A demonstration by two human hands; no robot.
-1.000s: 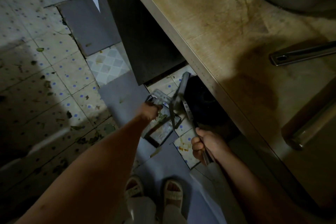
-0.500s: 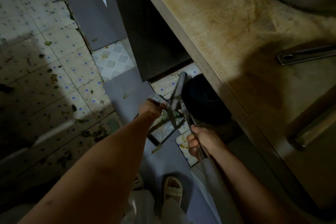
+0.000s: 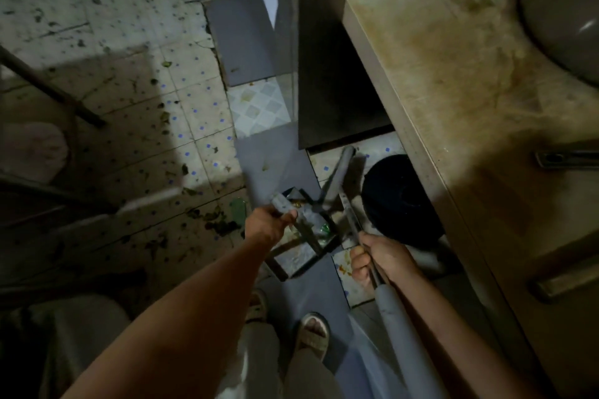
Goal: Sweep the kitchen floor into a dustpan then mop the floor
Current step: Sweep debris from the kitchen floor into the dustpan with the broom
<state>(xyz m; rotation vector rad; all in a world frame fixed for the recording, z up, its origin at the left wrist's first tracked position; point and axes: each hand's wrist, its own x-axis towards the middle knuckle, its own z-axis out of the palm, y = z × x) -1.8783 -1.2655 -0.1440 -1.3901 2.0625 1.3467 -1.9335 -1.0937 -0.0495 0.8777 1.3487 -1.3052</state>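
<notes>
Plainly, you were mid-sweep, with most of the job left. Far left, the pale floor tiles with small blue dots (image 3: 136,113) carried dark leaf scraps and crumbs across nearly the whole lit patch, thickest in a clump just left of your left hand. Nothing there looked wet or wiped, so by my reading the mopping had not begun.

Centre: your left hand (image 3: 267,225) was curled round the grey handle of the dark rectangular dustpan (image 3: 301,246), which sat on the floor on the grey strip, mouth toward you. Some green and brown bits lay inside it, so part of the dirt was already collected.

Right of that: your right hand (image 3: 376,256) was closed in a fist round the thin metal shaft of the long-handled grey sweeper (image 3: 350,223), just above its thick grey foam sleeve. Its head (image 3: 337,178) was angled by the pan's far edge, close to a round black object (image 3: 398,194) under the worn beige counter (image 3: 453,91). Whether the head touched the pan, I could not tell.

Left to do: the left-hand litter, then the mop.
</notes>
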